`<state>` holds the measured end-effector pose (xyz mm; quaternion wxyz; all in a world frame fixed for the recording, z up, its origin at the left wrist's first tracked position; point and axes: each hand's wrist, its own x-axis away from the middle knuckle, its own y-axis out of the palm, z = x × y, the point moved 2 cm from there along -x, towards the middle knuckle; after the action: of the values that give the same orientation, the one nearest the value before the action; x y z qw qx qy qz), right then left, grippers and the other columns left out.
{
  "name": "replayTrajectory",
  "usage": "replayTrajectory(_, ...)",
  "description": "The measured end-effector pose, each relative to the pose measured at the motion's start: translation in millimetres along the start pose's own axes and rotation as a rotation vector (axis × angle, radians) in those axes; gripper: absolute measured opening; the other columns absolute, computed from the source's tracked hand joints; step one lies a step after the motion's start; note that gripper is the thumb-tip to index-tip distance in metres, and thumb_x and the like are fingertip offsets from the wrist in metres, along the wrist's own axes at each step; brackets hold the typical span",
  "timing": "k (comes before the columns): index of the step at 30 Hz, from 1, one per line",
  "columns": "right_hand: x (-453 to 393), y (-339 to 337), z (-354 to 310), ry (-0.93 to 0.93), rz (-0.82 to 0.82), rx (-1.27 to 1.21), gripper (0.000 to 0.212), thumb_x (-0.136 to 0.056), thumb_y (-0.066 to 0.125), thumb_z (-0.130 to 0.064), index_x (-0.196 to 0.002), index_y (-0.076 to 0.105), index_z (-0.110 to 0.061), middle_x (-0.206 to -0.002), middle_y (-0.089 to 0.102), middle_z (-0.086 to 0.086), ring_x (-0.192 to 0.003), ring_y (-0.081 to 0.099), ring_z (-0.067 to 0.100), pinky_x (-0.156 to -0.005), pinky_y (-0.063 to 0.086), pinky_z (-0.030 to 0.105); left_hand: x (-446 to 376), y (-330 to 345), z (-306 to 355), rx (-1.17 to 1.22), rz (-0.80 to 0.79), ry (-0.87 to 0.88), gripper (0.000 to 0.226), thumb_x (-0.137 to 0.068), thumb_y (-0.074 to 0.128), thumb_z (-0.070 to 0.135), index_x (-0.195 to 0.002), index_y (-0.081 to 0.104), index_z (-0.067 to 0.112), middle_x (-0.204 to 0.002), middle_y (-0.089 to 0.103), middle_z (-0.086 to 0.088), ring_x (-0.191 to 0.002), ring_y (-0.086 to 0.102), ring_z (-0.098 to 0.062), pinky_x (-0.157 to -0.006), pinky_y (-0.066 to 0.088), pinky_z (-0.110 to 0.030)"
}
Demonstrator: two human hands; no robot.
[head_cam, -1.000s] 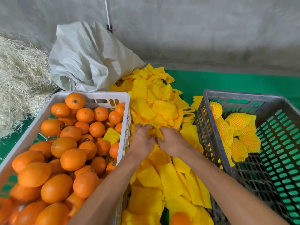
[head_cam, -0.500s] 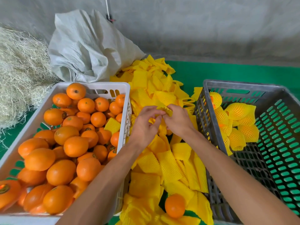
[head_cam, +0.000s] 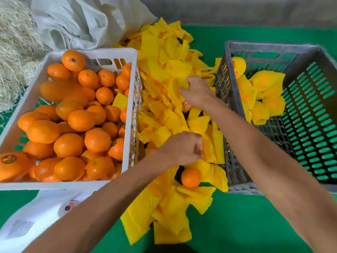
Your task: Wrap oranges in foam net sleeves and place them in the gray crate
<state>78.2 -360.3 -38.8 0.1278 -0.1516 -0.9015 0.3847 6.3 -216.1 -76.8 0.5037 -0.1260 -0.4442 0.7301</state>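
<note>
A heap of yellow foam net sleeves (head_cam: pixel 164 73) lies between two crates. My right hand (head_cam: pixel 197 92) grips one opened foam net sleeve (head_cam: pixel 175 88) above the heap. My left hand (head_cam: pixel 184 147) is lower down over the sleeves, fingers curled, with nothing visibly in it, just above a loose bare orange (head_cam: pixel 191 178) resting on the heap. The white crate (head_cam: pixel 131 55) on the left is full of bare oranges (head_cam: pixel 80 120). The gray crate (head_cam: pixel 229 48) on the right holds several wrapped oranges (head_cam: pixel 262 80) in its far left corner.
A grey woven sack (head_cam: pixel 82 21) lies behind the white crate, with straw (head_cam: pixel 16 46) at the far left. A white plastic bag (head_cam: pixel 36 216) sits at the lower left. Green matting (head_cam: pixel 246 225) covers the ground; a concrete wall is behind.
My hands have parted: the left hand has dropped back toward the loose orange, while the right hand stays up holding the sleeve. The camera has tilted downward.
</note>
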Motion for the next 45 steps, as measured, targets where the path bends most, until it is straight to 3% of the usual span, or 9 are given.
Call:
replayTrajectory(4, -1, 1, 0, -0.025, -0.026, -0.019, 0.033, -0.099, 0.059, -0.025, -0.071, 0.042, -0.026, -0.063, 0.064, 0.006, -0.065, 0.074, 0.031, -0.042, 0.042, 0.022, 14, 73, 13, -0.382, -0.298, -0.033, 0.047, -0.092, 0.071, 0.036, -0.133, 0.056, 0.019, -0.141, 0.051, -0.01, -0.13, 0.049, -0.033, -0.102, 0.047, -0.041)
replayTrajectory(9, -6, -1, -1, -0.039, -0.034, -0.035, 0.031, -0.099, 0.059, -0.026, -0.072, 0.044, -0.023, -0.069, 0.067, 0.012, -0.064, 0.073, 0.032, -0.043, 0.045, 0.023, 10, 93, 4, -0.594, -0.323, -0.062, 0.064, -0.096, 0.067, 0.03, -0.151, 0.037, 0.018, -0.161, 0.025, -0.016, -0.142, 0.033, -0.042, -0.107, 0.044, -0.046)
replayTrajectory(15, -14, -4, 5, -0.051, 0.002, -0.046, 0.031, -0.099, 0.059, -0.024, -0.071, 0.046, -0.02, -0.078, 0.069, 0.018, -0.068, 0.072, 0.035, -0.052, 0.056, 0.039, 4, 67, 1, -0.473, -0.215, -0.081, 0.065, -0.095, 0.064, 0.023, -0.152, 0.034, 0.014, -0.151, 0.038, -0.019, -0.141, 0.032, -0.039, -0.116, 0.036, -0.046)
replayTrajectory(25, -26, -20, 11, 0.024, 0.251, -0.154, 0.038, -0.098, 0.065, -0.027, -0.133, 0.058, -0.014, -0.121, 0.067, 0.011, -0.11, 0.064, 0.029, -0.091, 0.053, 0.045, -20, -124, -34, 0.533, 0.725, -0.17, 0.073, -0.068, 0.092, 0.051, -0.131, 0.065, 0.027, -0.12, 0.067, 0.009, -0.105, 0.064, -0.012, -0.083, 0.054, -0.026)
replayTrajectory(29, -27, -21, 12, 0.043, 0.277, -0.166, 0.037, -0.097, 0.068, -0.028, -0.13, 0.057, -0.017, -0.116, 0.067, 0.008, -0.1, 0.065, 0.024, -0.081, 0.056, 0.041, -46, -140, -47, 0.924, 0.662, -0.126, 0.054, -0.065, 0.092, 0.048, -0.111, 0.078, 0.026, -0.102, 0.079, 0.006, -0.102, 0.074, -0.017, -0.077, 0.054, -0.025)
replayTrajectory(32, -24, -22, 12, 0.015, 0.284, -0.094, 0.04, -0.091, 0.074, -0.026, -0.125, 0.057, -0.012, -0.11, 0.069, 0.011, -0.098, 0.066, 0.028, -0.073, 0.052, 0.038, -62, -131, -46, 0.941, 0.607, -0.122, 0.048, -0.055, 0.093, 0.062, -0.097, 0.081, 0.043, -0.134, 0.065, 0.016, -0.127, 0.058, -0.007, -0.089, 0.049, -0.015)
replayTrajectory(35, -19, -19, 12, -0.105, 0.292, -0.057, 0.035, -0.087, 0.08, -0.023, -0.114, 0.063, -0.008, -0.106, 0.069, 0.012, -0.096, 0.065, 0.03, -0.077, 0.053, 0.044, -74, -108, -51, 1.177, 0.507, -0.103, 0.085, -0.042, 0.092, 0.073, -0.113, 0.079, 0.029, -0.143, 0.062, 0.004, -0.135, 0.056, -0.017, -0.109, 0.047, -0.038)
replayTrajectory(40, -24, -10, 0, -0.165, 0.235, 0.055, 0.014, -0.092, 0.072, -0.023, -0.103, 0.07, -0.015, -0.102, 0.057, 0.005, -0.09, 0.061, 0.027, -0.075, 0.053, 0.045, -73, -106, -61, 1.497, 0.396, -0.044, 0.071, -0.065, 0.094, 0.052, -0.122, 0.075, 0.012, -0.13, 0.071, -0.007, -0.123, 0.067, -0.025, -0.101, 0.056, -0.047)
replayTrajectory(45, -29, -4, -3, -0.148, 0.182, -0.175, 0.011, -0.098, 0.066, -0.015, -0.096, 0.076, -0.02, -0.082, 0.067, -0.012, -0.077, 0.059, 0.008, -0.066, 0.045, 0.02, -70, -114, -74, 1.524, 0.525, -0.194, 0.078, -0.062, 0.092, 0.052, -0.123, 0.068, 0.008, -0.119, 0.076, -0.01, -0.114, 0.072, -0.024, -0.098, 0.058, -0.044)
